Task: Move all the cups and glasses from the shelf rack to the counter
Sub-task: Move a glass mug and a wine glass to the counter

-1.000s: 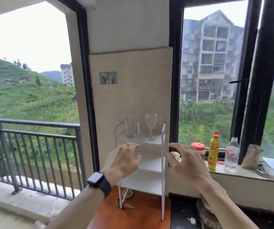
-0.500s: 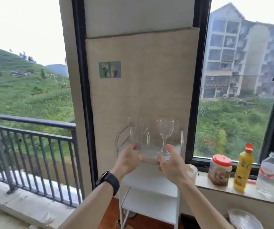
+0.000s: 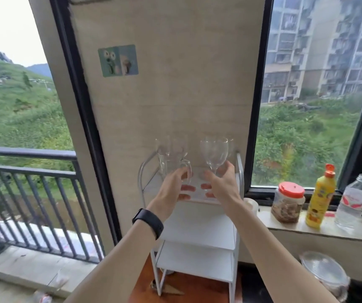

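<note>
At the centre of the frame, on the top tier of the white shelf rack point(image 3: 239, 171), stand the things I am after: a clear glass mug point(image 3: 171, 162) with its handle turned toward me, on the left, and a stemmed wine glass point(image 3: 214, 153) on the right, both upright, long axes vertical. More glassware seems to stand behind them, too faint to count. My left hand point(image 3: 172, 186) is at the mug, fingers curled around its lower body by the handle; my right hand point(image 3: 221, 184) is cupped around the wine glass stem, thumb up near the bowl's base. Whether either grip has fully closed I cannot tell through the glass. Each piece sits directly ahead of its own hand, so I judge both should lift straight up over the side rails, then come back toward me. Both lower tiers look bare, and the counter is barely visible at the bottom edge.
</note>
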Motion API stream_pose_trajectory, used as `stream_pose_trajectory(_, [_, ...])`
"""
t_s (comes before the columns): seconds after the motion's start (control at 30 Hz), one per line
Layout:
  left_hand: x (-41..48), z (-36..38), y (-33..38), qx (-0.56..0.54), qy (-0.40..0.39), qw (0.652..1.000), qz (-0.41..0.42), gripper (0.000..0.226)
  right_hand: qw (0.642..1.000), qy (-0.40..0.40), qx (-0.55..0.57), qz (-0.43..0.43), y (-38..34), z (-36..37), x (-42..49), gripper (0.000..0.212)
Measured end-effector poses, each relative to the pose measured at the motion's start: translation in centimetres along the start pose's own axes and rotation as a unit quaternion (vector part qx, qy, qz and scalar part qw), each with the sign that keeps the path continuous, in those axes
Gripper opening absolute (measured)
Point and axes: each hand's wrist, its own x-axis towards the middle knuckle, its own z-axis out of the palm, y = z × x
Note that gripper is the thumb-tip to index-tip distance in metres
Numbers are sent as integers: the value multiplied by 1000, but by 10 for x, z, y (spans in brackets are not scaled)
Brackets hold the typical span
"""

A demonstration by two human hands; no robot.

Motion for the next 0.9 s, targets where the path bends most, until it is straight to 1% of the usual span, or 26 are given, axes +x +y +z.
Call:
stream_pose_trajectory(0.1, [1,-8,1,-44,-6,999,-15,38,1000,3,-5,-9,-5,5,1,58])
stream_pose_trajectory(0.17, [-1,-13,3,-20,1,1000,-20,40,999,17,-22,-22,-9,9,-1,51])
stream_pose_trajectory(0.27, [-3,-20,8,41,30,999,-9,50,998,44,-36,-32,-14,14,-6,53])
stream_pose_trajectory(0.4, [-7,-37,15,68,58,996,-11,60,992,63,-93,-58,-21,20,-16,57])
stream_pose_trajectory(0.53, [-6,-51,18,90,61,994,-7,61,988,75,-104,-81,-30,19,-33,53])
stream_pose_trajectory(0.73, [-18,-64,6,76,14,997,28,47,992,68,-86,-64,-33,9,-70,55])
stream_pose_trajectory(0.9, [-49,-59,-3,80,-48,994,53,45,990,76,-110,-51,-21,-13,-122,60])
